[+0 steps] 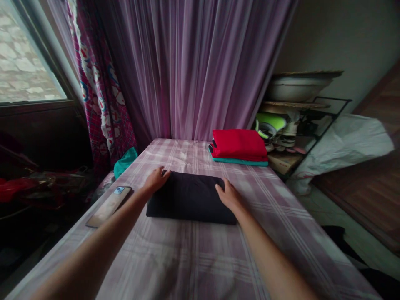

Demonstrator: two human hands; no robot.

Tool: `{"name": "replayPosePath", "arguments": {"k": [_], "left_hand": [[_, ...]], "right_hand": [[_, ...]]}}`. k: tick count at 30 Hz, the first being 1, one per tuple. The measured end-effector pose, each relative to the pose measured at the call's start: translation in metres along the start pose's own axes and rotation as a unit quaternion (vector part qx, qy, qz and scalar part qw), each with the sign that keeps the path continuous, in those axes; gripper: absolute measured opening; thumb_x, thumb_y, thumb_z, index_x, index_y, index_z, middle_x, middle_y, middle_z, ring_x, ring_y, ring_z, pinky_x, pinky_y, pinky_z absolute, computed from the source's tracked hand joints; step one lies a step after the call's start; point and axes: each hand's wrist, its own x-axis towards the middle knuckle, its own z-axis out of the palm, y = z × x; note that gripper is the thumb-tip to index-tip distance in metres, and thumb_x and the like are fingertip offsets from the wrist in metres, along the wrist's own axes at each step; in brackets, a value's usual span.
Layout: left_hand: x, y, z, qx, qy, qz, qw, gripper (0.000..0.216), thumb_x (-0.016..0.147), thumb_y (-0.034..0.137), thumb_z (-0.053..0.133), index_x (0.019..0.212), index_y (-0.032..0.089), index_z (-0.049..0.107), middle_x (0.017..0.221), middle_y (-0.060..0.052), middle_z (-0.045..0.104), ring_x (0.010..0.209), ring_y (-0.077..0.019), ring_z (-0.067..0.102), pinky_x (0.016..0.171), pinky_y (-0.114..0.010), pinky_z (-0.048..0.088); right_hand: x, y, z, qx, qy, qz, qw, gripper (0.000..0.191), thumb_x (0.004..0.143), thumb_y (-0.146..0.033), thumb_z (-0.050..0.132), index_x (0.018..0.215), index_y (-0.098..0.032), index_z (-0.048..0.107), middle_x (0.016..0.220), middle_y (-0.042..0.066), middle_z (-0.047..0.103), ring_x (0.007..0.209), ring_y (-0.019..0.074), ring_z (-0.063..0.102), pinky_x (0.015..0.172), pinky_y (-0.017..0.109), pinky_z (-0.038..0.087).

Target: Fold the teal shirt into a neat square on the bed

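Note:
A folded black cloth point(195, 198) lies as a neat rectangle on the checked tablecloth point(187, 254). My left hand point(157, 180) grips its far left corner, thumb on top and fingers curled over the edge. At the far right corner, my right hand point(229, 193) holds the side edge, its thumb resting on the cloth; some of its fingers are hidden. Farther back on the right sits a stack of folded cloth, with a red piece point(240, 143) on top and a teal piece point(240, 161) at the bottom.
A phone point(109, 206) lies face down left of my left forearm. Purple curtains point(193, 71) hang behind the table. To the right stands a rack holding shoes point(289, 135) and a white basin point(298, 88), with a white plastic bag point(346, 146) beside it.

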Motion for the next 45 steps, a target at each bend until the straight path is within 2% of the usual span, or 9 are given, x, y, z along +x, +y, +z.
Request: {"name": "replayPosePath", "arguments": {"k": [4,9,15,19,26,31,36,40,45], "left_hand": [[-0.021,-0.005,0.029,0.046,-0.018,0.038,0.998,0.057,0.094,0.042,0.049,0.140,0.009,0.047,0.142,-0.025,0.052,0.127,-0.0321,0.056,0.104,-0.042,0.043],[-0.029,0.022,0.031,0.122,0.084,0.145,0.978,0.054,0.096,0.038,0.043,0.145,0.016,0.045,0.161,-0.016,0.031,0.149,-0.0338,0.026,0.119,-0.052,0.023],[-0.027,0.040,0.073,0.113,-0.003,0.171,0.979,0.053,0.099,0.043,0.036,0.148,0.026,0.045,0.156,-0.009,0.042,0.147,-0.0313,0.030,0.120,-0.059,0.015],[-0.027,0.029,0.093,0.114,-0.014,0.161,0.980,0.055,0.099,0.045,0.036,0.149,0.025,0.044,0.158,-0.008,0.039,0.149,-0.0305,0.027,0.121,-0.058,0.012],[-0.025,0.000,0.071,0.122,0.002,0.155,0.980,0.056,0.098,0.048,0.036,0.150,0.026,0.042,0.160,-0.008,0.035,0.150,-0.0302,0.025,0.120,-0.058,0.018],[-0.029,-0.042,0.062,0.104,-0.009,0.070,0.992,0.059,0.099,0.048,0.031,0.153,0.025,0.034,0.161,-0.013,0.031,0.147,-0.0331,0.031,0.114,-0.062,0.027],[-0.031,-0.073,0.060,0.049,0.026,0.011,0.998,0.070,0.094,0.054,0.038,0.147,0.009,0.038,0.149,-0.021,0.049,0.136,-0.0316,0.048,0.108,-0.044,0.041],[-0.028,-0.070,0.047,0.044,-0.022,-0.029,0.998,0.070,0.088,0.059,0.047,0.141,0.015,0.045,0.130,-0.017,0.066,0.118,-0.0337,0.063,0.096,-0.042,0.048],[-0.022,-0.055,0.036,0.018,-0.039,-0.007,0.999,0.059,0.083,0.048,0.056,0.136,0.022,0.051,0.121,-0.011,0.071,0.112,-0.0310,0.067,0.087,-0.037,0.051]], "right_hand": [[-0.013,-0.003,0.007,-0.087,0.015,-0.054,0.995,0.050,0.097,-0.036,0.040,0.140,-0.013,0.052,0.145,0.021,0.050,0.130,0.0318,0.051,0.104,0.044,0.041],[-0.012,-0.045,-0.001,-0.114,0.082,-0.144,0.980,0.051,0.100,-0.038,0.034,0.147,-0.020,0.046,0.160,0.015,0.032,0.146,0.0314,0.028,0.114,0.053,0.025],[-0.007,-0.066,0.042,-0.120,-0.084,-0.155,0.977,0.057,0.101,-0.047,0.026,0.152,-0.023,0.038,0.161,0.012,0.032,0.149,0.0311,0.022,0.117,0.061,0.010],[-0.007,-0.058,0.057,-0.122,-0.101,-0.161,0.974,0.060,0.101,-0.050,0.027,0.153,-0.023,0.037,0.162,0.012,0.030,0.150,0.0309,0.020,0.117,0.061,0.007],[-0.010,-0.030,0.038,-0.140,-0.101,-0.097,0.980,0.060,0.101,-0.051,0.029,0.154,-0.023,0.035,0.163,0.012,0.026,0.150,0.0292,0.020,0.118,0.058,0.012],[-0.020,-0.005,0.032,-0.140,-0.073,-0.075,0.985,0.056,0.102,-0.043,0.029,0.153,-0.023,0.037,0.161,0.011,0.031,0.149,0.0272,0.024,0.119,0.053,0.017],[-0.024,0.009,0.019,-0.146,0.009,0.007,0.989,0.063,0.098,-0.046,0.036,0.151,-0.012,0.039,0.149,0.023,0.046,0.133,0.0362,0.049,0.105,0.053,0.039],[-0.019,0.026,0.009,-0.078,-0.022,0.043,0.996,0.071,0.092,-0.054,0.044,0.150,-0.013,0.037,0.121,0.021,0.068,0.105,0.0325,0.068,0.090,0.046,0.050],[-0.007,0.031,0.027,0.117,0.004,0.016,0.993,0.069,0.078,-0.037,0.060,0.141,-0.015,0.043,0.135,0.018,0.060,0.123,0.0280,0.059,0.101,0.041,0.047]]}}
